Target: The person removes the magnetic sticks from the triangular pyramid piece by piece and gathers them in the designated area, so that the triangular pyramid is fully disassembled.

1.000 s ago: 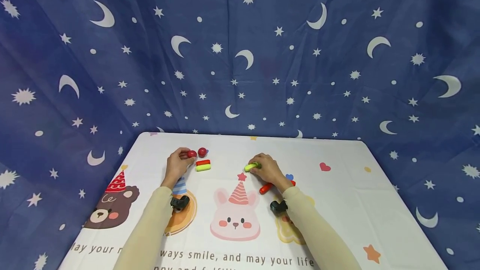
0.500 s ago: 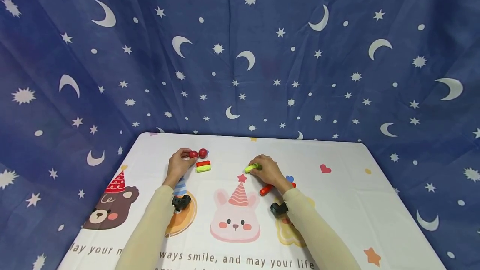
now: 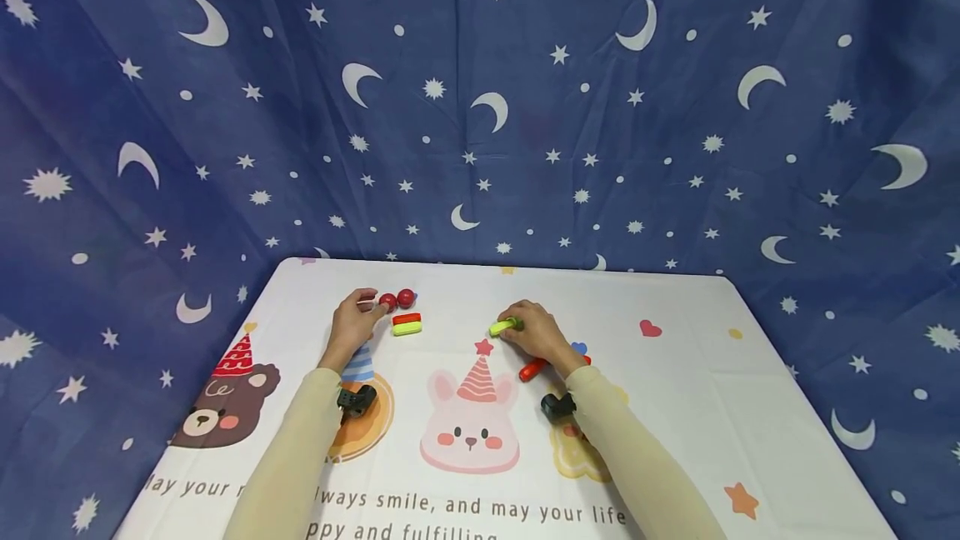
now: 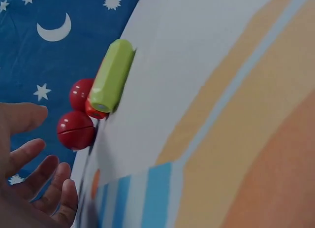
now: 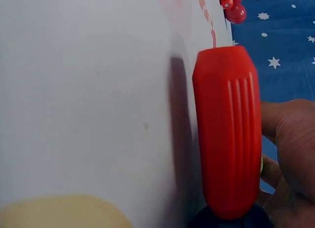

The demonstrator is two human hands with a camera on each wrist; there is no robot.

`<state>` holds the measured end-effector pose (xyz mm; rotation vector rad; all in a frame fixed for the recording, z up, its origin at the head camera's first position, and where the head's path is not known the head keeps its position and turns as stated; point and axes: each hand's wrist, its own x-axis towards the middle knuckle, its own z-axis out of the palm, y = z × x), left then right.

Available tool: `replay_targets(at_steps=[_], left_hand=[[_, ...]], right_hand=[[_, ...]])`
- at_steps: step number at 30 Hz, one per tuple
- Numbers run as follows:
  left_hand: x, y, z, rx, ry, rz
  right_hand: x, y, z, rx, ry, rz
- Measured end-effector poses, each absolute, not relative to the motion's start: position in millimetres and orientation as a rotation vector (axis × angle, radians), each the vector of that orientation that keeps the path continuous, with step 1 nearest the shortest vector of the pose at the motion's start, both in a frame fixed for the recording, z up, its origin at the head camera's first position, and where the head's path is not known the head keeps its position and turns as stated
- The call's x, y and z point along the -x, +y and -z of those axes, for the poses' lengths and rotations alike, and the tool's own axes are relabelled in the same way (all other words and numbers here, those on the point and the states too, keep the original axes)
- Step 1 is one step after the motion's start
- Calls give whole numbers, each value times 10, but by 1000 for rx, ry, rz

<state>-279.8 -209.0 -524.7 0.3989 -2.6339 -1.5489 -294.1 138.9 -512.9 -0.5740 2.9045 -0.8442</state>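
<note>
Two glossy red balls stand side by side at the table's far left, the nearer ball (image 4: 76,130) showing a seam. My left hand (image 3: 354,325) is beside it, fingers spread and slightly bent, with a gap to the ball in the left wrist view. Just in front of the balls lie a yellow-green faceted stick (image 4: 112,75) and a red stick (image 3: 407,318), parallel. My right hand (image 3: 534,330) pinches another yellow-green stick (image 3: 504,327) near the middle of the far side. Under the right wrist lies a red ribbed handle-like piece (image 5: 227,132) with a dark end.
The white tablecloth (image 3: 675,407) carries printed animals, hearts and lettering. A blue star-and-moon curtain (image 3: 480,107) hangs directly behind the table's far edge. Each wrist wears a small black camera, one on the left wrist (image 3: 357,400).
My left fingers have opened away from the nearer red ball, which now sits closer to the other ball. The right hand keeps hold of the yellow-green stick, almost unmoved.
</note>
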Motion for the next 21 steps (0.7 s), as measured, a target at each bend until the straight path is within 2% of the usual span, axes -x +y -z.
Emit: replay_targets(at_steps=[8, 21], left_hand=[[2641, -2052, 5107, -303, -2539, 1552], [2434, -1730, 4863, -117, -2431, 1548]], right_hand=[[2940, 1393, 5127, 563, 2897, 850], [2933, 1392, 5124, 588, 2931, 865]])
